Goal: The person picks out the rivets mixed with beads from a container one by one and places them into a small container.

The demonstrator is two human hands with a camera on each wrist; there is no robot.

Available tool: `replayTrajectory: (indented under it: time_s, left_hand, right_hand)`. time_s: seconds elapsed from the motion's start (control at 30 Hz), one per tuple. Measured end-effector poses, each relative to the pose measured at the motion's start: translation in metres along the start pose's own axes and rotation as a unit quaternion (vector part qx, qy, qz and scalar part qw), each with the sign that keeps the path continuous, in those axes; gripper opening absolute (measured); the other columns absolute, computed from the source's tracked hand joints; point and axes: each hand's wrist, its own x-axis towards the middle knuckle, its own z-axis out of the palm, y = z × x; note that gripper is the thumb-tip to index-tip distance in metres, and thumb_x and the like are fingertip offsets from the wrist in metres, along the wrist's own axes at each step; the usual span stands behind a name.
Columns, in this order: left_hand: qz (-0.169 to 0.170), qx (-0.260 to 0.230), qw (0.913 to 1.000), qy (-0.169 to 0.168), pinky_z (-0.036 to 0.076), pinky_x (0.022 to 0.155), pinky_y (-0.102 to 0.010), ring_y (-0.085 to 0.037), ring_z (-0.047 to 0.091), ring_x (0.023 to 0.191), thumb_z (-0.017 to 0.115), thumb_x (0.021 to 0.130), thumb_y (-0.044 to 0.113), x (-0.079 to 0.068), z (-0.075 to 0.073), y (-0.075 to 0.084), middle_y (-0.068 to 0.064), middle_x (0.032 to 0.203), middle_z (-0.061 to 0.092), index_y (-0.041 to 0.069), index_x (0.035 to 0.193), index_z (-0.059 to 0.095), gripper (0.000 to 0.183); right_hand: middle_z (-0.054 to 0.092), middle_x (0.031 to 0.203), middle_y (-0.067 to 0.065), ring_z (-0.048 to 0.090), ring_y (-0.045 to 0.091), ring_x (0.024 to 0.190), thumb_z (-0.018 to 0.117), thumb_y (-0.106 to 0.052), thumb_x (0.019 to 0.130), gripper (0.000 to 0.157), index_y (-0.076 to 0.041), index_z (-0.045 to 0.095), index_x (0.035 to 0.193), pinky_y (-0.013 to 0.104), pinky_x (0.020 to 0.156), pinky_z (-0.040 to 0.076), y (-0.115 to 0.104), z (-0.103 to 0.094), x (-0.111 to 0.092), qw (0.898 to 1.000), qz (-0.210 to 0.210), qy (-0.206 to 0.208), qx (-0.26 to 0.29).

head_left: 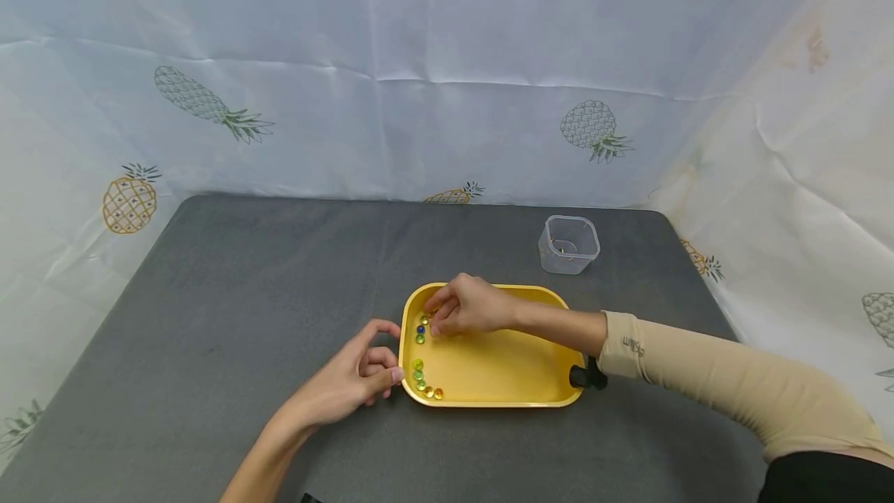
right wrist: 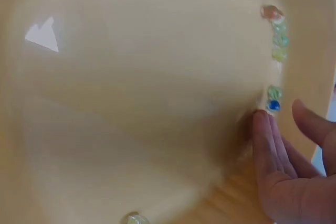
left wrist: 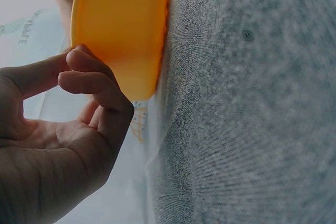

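Note:
A yellow tray (head_left: 503,379) lies on the grey table, with several glass marbles (head_left: 420,373) strung along its left end in green, yellow, amber and blue. My left hand (head_left: 349,379) holds the tray's left rim, thumb and fingertips right at the edge; in the left wrist view, this hand (left wrist: 79,124) has its fingers bent at the rim. My right hand (head_left: 471,305) reaches down inside the tray. Seen from the right wrist, that hand (right wrist: 294,166) has fingers fairly straight beside the blue marble (right wrist: 273,105), thumb apart from them. Another marble (right wrist: 136,219) lies at the lower edge.
Behind the tray's right part stands a clear plastic box (head_left: 569,247) with something tiny inside. A pale sleeve (head_left: 698,371) covers the right forearm, and a black wrist camera (head_left: 589,376) overlaps the tray's right end. Pineapple-printed cloth (head_left: 391,138) hangs behind the table.

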Motion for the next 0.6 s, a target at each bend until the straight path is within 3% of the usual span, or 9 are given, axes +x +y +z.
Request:
replayTrajectory:
  time_s: [0.27,0.6]
  left_hand:
    - [-0.003,-0.001,1.0000,0.001,0.046,0.059,-0.023,-0.010,0.057,0.069,0.065,0.107,0.010,0.000,0.000,0.000,-0.007,0.093,0.064,-0.001,0.150,0.032,0.055]
    - [-0.005,-0.003,1.0000,0.001,0.046,0.059,-0.023,-0.010,0.057,0.069,0.065,0.107,0.010,0.001,0.000,0.000,-0.007,0.092,0.064,-0.001,0.149,0.032,0.055]
  right_hand:
    - [0.083,0.113,0.019,0.081,0.018,0.102,0.077,-0.001,0.098,0.037,0.010,0.070,0.133,0.026,0.086,0.065,0.003,0.010,0.000,0.999,0.016,0.029,0.042]
    - [0.081,0.116,0.022,0.082,0.025,0.106,0.075,0.000,0.100,0.035,0.013,0.069,0.132,0.031,0.088,0.066,0.003,0.014,0.002,0.996,0.044,0.035,0.069]
